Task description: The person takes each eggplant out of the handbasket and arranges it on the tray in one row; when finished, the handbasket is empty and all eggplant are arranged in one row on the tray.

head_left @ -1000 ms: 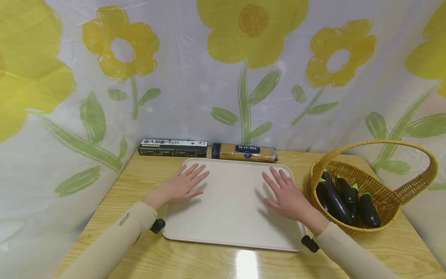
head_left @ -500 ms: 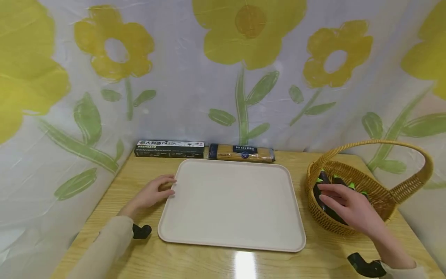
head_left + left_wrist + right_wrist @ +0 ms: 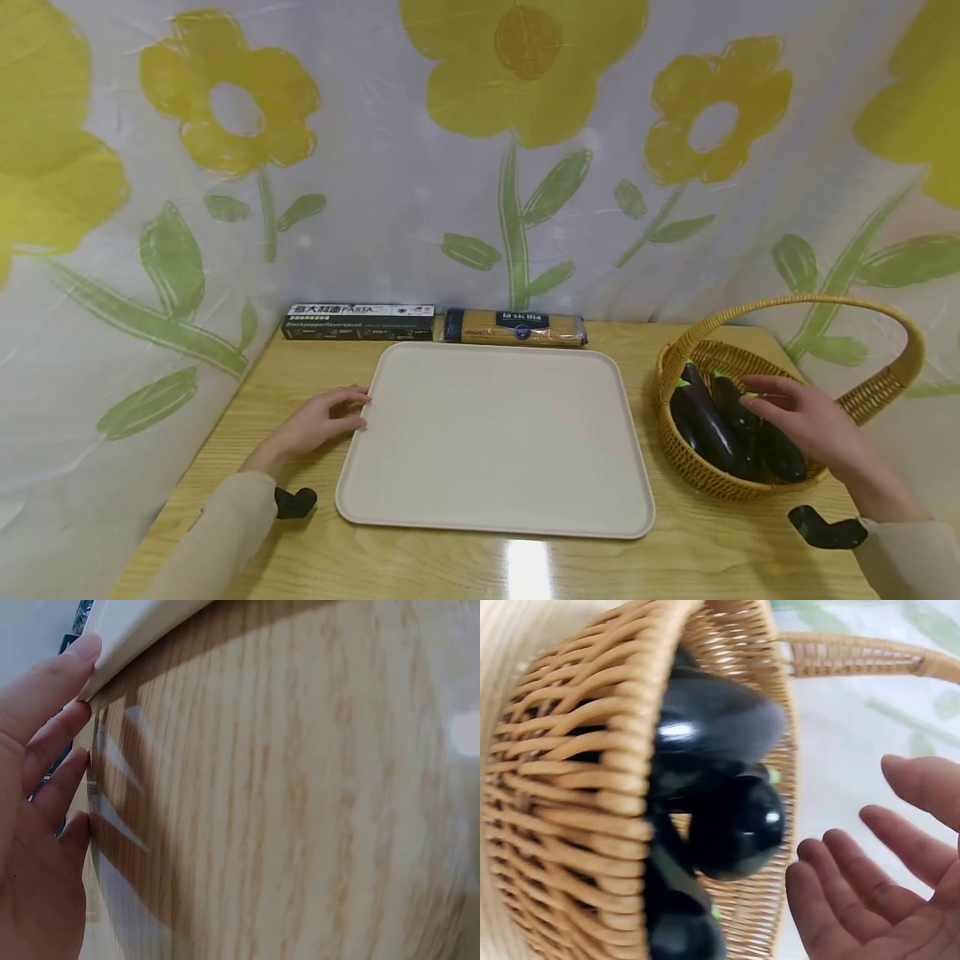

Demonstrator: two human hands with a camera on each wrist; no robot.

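In the head view my left hand lies beside the pale tray, fingers loosely bent, with thumb and fingertips at its left rim. Up close in the left wrist view, the thumb overlaps the rim and the other fingers rest by the table. My right hand hovers over the right part of a wicker basket, palm facing the dark purple eggplants inside, and nothing is in it. In the right wrist view its relaxed fingers are apart from the glossy eggplants.
Behind the tray, a black pasta box and a bag of spaghetti lie along the back edge of the wooden table. A flowered curtain stands behind and to the sides. The tall basket handle arches over the basket.
Both hands have left their place over the tray. The left moved to the tray's left rim; the right went across to the basket and then further right over it.
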